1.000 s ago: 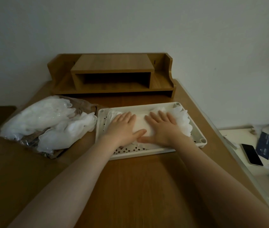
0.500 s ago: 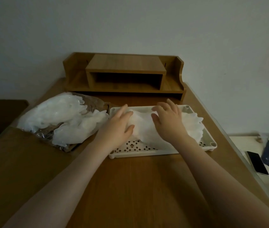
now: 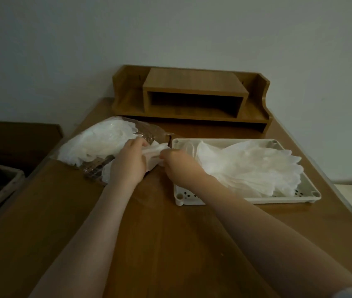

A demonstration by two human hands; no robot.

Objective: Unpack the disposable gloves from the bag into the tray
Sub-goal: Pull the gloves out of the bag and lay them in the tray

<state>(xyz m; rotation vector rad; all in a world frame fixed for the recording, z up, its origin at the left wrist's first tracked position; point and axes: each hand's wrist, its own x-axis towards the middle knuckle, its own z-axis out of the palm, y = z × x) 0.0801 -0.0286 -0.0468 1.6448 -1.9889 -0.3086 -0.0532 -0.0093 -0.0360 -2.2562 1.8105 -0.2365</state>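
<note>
Against a plain wall, the wooden table carries the bag just left of the tray for short transfers, and the left hand and right hand, close together, pinch a glove bunch at its mouth, above gloves already trayed.

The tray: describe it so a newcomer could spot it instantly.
On the wooden desk, in front of the wooden shelf unit, the tray lies right of the clear bag. It is the only white, shallow, perforated plastic container, with spread disposable gloves inside.
</note>
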